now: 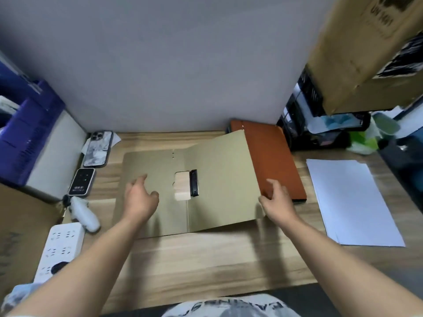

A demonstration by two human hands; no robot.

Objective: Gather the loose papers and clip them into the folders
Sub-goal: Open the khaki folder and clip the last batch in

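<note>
A tan paper folder (219,161) lies open on the wooden desk (194,259), with a black clip (193,183) at its spine. My right hand (278,201) pinches the raised right flap at its outer edge. My left hand (140,196) hovers over the left flap with fingers relaxed; whether it touches the flap is unclear. A stack of white papers (350,200) lies flat to the right. An orange-brown folder (274,161) lies partly under the tan flap.
Two phones (97,148) (82,181), a white handheld device (83,216) and a white power strip (60,250) line the left side. A blue crate (25,133) sits at far left. Black trays (320,124) and a cardboard box (366,49) stand at back right.
</note>
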